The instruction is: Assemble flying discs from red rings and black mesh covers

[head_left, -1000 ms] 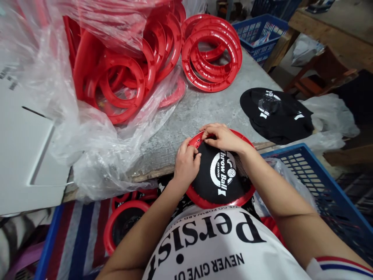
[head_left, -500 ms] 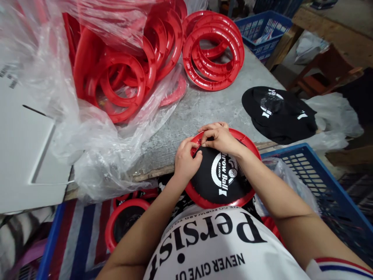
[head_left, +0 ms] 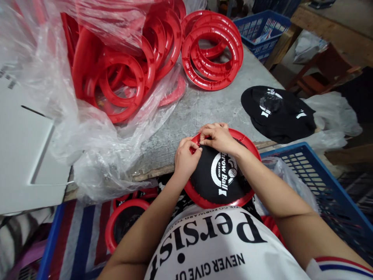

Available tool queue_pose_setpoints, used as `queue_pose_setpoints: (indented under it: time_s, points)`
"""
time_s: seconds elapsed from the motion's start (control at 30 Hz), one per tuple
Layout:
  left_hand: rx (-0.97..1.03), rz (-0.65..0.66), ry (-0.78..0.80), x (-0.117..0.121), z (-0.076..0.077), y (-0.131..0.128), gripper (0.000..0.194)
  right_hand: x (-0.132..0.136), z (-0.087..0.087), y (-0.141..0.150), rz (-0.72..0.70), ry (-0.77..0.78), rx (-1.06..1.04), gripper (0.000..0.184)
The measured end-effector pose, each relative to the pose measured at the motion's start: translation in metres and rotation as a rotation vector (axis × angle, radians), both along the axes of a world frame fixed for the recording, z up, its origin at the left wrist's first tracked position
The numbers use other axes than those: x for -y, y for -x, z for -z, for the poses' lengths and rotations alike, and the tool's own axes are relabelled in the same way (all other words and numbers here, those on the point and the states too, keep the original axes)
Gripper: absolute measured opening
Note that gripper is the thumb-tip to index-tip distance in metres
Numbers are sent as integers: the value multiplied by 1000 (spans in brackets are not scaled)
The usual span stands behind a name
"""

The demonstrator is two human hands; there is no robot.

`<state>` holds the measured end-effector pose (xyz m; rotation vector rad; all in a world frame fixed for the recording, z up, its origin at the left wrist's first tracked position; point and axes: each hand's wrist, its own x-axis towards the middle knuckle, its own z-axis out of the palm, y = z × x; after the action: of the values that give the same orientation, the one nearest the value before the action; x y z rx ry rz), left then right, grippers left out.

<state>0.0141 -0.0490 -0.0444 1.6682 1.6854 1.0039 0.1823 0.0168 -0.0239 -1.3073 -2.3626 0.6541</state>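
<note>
A red plastic ring (head_left: 247,141) lies tilted against my front at the table edge, with a black fabric disc (head_left: 202,186) printed "Throw Ball" across its middle. At the ring's upper left, my left hand (head_left: 185,157) is closed, thumb and forefinger pinched at the fabric's edge. Right beside it, my right hand (head_left: 217,138) pinches the same edge, its other fingers reaching over the far rim. The fingertips of both hands nearly meet. Whatever lies between those fingertips, beyond the fabric's margin, is too small to make out.
Red rings (head_left: 212,83) are stacked on the grey table (head_left: 163,149); more fill a clear plastic bag (head_left: 96,151). Black fabric discs (head_left: 279,124) lie at right. A blue crate (head_left: 303,149) stands right, and a finished-looking red-rimmed disc (head_left: 110,229) sits lower left. White cardboard (head_left: 23,155) is left.
My left thumb has shifted up toward the forefinger, and my right fingertips have moved slightly left along the fabric's edge. The ring has stayed nearly in place.
</note>
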Motion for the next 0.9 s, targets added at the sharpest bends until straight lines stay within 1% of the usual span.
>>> queue_pose_setpoints:
  time_s: [0.1,0.33,0.6,0.9]
  points:
    - [10,-7,1,-2,1,0,10,-1,1,1,4,2,6,8]
    - [104,-59,18,-5,2,3,11,-1,1,3,25,15,18,11]
    - [96,-90,54,-8,1,2,12,-1,-1,5,46,24,26,13]
    - [103,-90,73,-10,4,3,12,0,-1,6,56,18,42,13]
